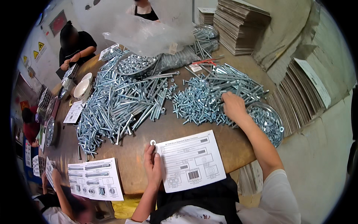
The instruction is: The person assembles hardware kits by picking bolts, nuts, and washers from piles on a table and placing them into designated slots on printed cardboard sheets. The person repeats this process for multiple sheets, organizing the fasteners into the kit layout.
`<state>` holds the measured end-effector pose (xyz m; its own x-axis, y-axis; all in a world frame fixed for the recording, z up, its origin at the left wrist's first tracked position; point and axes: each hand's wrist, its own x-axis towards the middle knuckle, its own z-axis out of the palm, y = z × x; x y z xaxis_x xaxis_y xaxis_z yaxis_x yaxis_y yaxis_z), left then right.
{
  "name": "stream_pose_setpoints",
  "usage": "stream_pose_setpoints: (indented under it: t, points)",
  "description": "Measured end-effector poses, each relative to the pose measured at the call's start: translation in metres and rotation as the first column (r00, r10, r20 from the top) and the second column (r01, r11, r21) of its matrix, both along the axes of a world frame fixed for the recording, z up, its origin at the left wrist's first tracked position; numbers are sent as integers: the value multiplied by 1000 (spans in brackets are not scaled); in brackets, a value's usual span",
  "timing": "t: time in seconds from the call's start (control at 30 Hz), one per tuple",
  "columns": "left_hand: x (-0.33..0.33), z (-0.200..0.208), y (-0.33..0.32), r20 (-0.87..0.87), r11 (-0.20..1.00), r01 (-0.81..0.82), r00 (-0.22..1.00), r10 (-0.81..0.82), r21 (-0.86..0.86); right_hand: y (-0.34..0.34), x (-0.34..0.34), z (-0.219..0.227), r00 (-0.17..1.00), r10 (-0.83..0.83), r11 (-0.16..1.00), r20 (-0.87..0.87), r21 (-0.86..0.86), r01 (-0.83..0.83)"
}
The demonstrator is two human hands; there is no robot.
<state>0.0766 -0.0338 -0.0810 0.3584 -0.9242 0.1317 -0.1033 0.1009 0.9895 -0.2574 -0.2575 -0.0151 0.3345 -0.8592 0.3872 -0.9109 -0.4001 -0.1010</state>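
Note:
My left hand (152, 168) is closed at the left edge of a white printed card (214, 151) with line drawings of hardware. A small metal ring like a washer (153, 142) shows at its fingertips. My right hand (235, 107) reaches over a heap of short bolts (195, 98), its fingers curled down among them; the fingertips are partly hidden, so what they grip cannot be told. Longer bolts (242, 81) lie just behind that hand. Beside my right forearm sits a round metal bowl of washers (265, 125).
A large heap of long bolts (119, 97) covers the table's middle left, with a bowl of nuts (136, 64) behind. Another hardware card (95, 179) lies near left. Cardboard stacks (298, 95) stand at the right. Co-workers (76, 44) sit around the table (138, 179).

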Motion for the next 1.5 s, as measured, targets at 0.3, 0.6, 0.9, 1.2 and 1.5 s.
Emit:
stream_pose_setpoints:
  t: [0.3, 0.6, 0.9, 1.2, 1.5]
  points:
    - [1, 7, 4, 293, 991, -52, 952, 86, -122, -20, 12, 34, 977, 211, 956, 27, 203, -212]
    - [-4, 14, 7, 235, 986, -60, 967, 95, -155, -5, 6, 20, 812, 117, 991, 572, -14, -132]
    - [-2, -4, 4, 218, 977, -116, 964, 155, -181, 124, 143, 65, 686, 495, 823, 533, -34, -567]
    - [-1, 10, 4, 145, 992, -60, 986, 76, -107, 146, 182, -14, 823, 501, 841, 268, 74, -536]
    - [16, 26, -6, 373, 997, 67, 927, -49, -34, 139, 108, 5, 926, 237, 938, 295, 178, -297]
